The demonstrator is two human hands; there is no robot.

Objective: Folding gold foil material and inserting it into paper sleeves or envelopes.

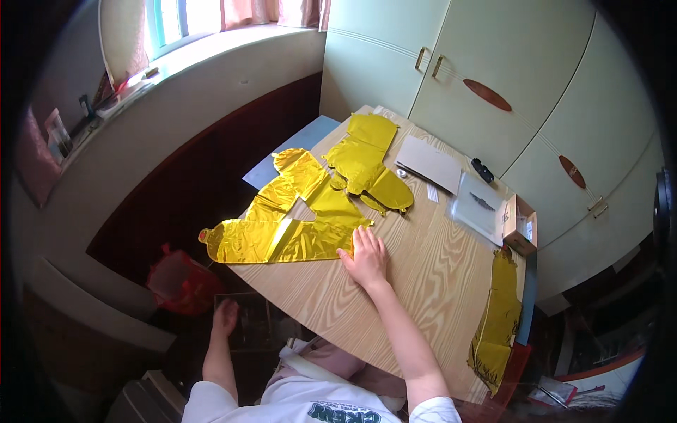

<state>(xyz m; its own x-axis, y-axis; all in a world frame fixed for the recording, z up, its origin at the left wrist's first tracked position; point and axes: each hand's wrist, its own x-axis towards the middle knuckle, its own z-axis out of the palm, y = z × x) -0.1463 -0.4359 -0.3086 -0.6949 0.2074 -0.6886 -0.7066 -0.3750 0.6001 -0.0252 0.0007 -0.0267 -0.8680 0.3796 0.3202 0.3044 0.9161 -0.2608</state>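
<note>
Resting: my right hand (367, 257) lies open, flat on the table (423, 275), fingertips touching the foil (282, 240).
Foil: leftward, long axis left-right.
Left hand (226, 316): below table edge, open, farther.

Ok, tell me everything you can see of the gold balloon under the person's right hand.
The gold balloon is shiny foil, flat and uninflated, creased, lying lengthwise near the left edge of the wooden table, its rounded left end poking past the edge. A paler folded band crosses its middle. The right hand rests palm down on its right end. Its upper edge meets another flat gold balloon.
</note>
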